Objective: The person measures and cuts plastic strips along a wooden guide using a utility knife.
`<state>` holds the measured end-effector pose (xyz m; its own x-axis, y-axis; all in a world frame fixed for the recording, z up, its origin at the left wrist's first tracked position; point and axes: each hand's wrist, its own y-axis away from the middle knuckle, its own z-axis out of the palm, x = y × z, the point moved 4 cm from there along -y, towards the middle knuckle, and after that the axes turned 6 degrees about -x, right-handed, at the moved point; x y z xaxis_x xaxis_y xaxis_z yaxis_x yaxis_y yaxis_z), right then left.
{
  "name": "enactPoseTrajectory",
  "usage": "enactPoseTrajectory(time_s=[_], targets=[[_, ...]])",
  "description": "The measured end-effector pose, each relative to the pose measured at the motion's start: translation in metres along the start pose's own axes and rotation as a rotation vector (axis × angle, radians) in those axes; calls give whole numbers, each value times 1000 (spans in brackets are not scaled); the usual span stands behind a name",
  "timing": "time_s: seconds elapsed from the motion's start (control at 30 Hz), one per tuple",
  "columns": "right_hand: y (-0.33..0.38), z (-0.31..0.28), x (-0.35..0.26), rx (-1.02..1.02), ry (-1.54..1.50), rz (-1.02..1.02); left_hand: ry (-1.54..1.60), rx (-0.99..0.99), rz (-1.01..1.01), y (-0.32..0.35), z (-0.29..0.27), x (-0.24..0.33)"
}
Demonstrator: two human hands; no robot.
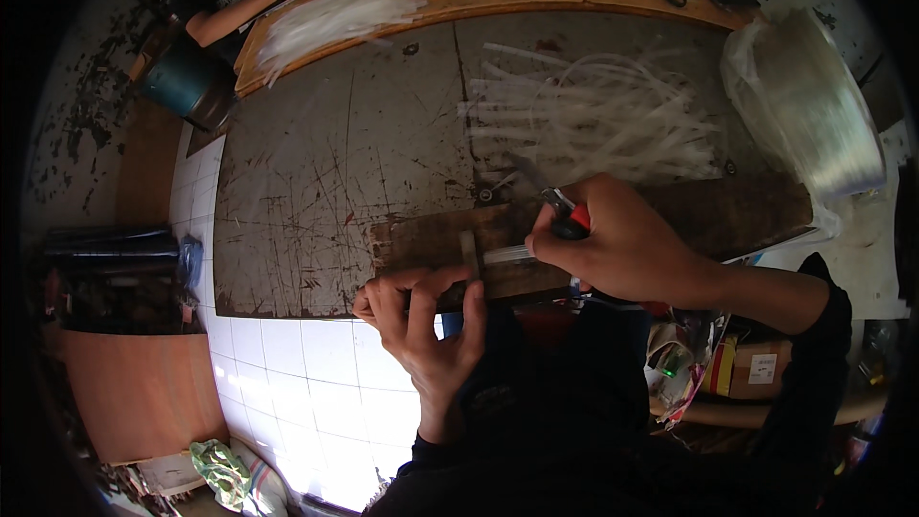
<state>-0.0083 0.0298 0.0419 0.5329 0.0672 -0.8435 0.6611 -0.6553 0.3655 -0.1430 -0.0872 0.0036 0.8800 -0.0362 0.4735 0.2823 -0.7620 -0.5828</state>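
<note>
Left hand pinches clear strips against wood block on table, right hand grips red-handled scissors.

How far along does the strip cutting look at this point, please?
Done: a loose pile of cut clear strips lies on the scratched metal tabletop. In hand: the right hand holds red-handled cutters at a clear strip, which the left hand pins to a wooden block. Left: the large clear roll.
</note>
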Motion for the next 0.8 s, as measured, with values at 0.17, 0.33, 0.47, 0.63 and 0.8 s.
enactPoseTrajectory(time_s=[0.17,0.33,0.47,0.63,0.8], targets=[[-3,1,4,9,43,-51,-5,1,-5,-1,1,0],[-5,1,7,27,69,-72,-43,-18,48,-2,2,2],[-6,1,7,53,73,-102,-149,-98,103,6,7,0],[-7,2,8,-61,-1,-25,-207,-41,158,20,18,-10],[-8,1,7,-149,-35,-64,-229,30,174,21,20,-9]])
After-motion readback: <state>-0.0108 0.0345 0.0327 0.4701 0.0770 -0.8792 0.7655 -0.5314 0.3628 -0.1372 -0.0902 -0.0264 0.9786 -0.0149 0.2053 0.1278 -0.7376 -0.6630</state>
